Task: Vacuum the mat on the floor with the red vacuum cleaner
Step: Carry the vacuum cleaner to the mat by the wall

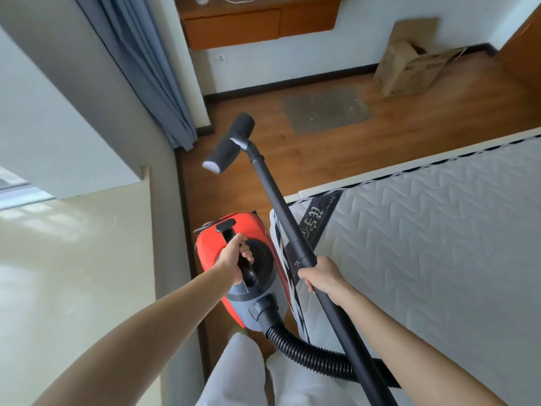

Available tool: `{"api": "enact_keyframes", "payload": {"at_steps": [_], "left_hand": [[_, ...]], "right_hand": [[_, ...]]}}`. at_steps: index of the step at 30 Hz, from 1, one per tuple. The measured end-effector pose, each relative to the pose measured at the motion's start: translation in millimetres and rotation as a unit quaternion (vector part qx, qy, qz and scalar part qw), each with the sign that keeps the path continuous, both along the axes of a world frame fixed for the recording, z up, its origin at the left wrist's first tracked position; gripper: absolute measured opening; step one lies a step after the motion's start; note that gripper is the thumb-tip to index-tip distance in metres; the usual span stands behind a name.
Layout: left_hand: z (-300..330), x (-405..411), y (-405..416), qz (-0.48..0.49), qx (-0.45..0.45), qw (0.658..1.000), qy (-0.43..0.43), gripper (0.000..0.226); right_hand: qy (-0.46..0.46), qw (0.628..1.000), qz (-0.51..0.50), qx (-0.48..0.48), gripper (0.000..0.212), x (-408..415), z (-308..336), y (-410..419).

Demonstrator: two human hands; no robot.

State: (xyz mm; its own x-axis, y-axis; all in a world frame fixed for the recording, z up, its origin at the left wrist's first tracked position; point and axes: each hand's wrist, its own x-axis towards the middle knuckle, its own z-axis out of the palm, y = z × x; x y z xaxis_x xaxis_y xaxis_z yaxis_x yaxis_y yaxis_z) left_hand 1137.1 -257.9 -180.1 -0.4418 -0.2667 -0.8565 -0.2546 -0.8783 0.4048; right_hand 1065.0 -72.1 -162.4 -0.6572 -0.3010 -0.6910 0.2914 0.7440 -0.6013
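Note:
The red vacuum cleaner (210,253) hangs low in the narrow gap between the wall and the bed. My left hand (234,257) is shut on its black carry handle. My right hand (323,278) grips the black wand (278,200), which slants up and away from me. The wand's floor nozzle (229,143) is lifted above the wooden floor. A ribbed black hose (295,350) curls from the cleaner's front toward the wand's lower end. The grey mat (326,109), speckled with crumbs, lies flat on the floor farther ahead, beyond the nozzle and apart from it.
A quilted white mattress (439,244) fills the right side. An open cardboard box (409,68) stands past the mat by the far wall. A blue curtain (146,68) hangs at the left, a wooden cabinet (257,22) is mounted on the far wall, and my legs (243,373) are below.

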Motion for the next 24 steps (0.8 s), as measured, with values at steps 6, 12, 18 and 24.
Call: {"api": "enact_keyframes", "payload": {"at_steps": [6, 12, 18, 24], "left_hand": [[-7.2, -21.9, -39.4, -0.003, 0.003, 1.0, 0.0, 0.033], [-14.2, -51.3, -89.0, -0.037, 0.009, 0.999, 0.003, 0.031], [-9.7, -83.7, -140.2, -0.07, -0.002, 0.998, 0.003, 0.031], [-4.7, -121.3, -177.8, -0.084, -0.016, 0.996, 0.008, 0.03]], "right_hand": [[0.0, 1.0, 0.005, 0.018, 0.015, -20.4, -7.9, -35.9], [-0.003, 0.999, -0.029, 0.014, 0.007, -41.0, -13.3, -84.7], [-0.01, 0.997, -0.073, 0.013, 0.007, -65.3, -10.4, -124.0], [-0.009, 0.995, -0.102, 0.002, 0.015, -100.5, -2.2, -154.9]]}}
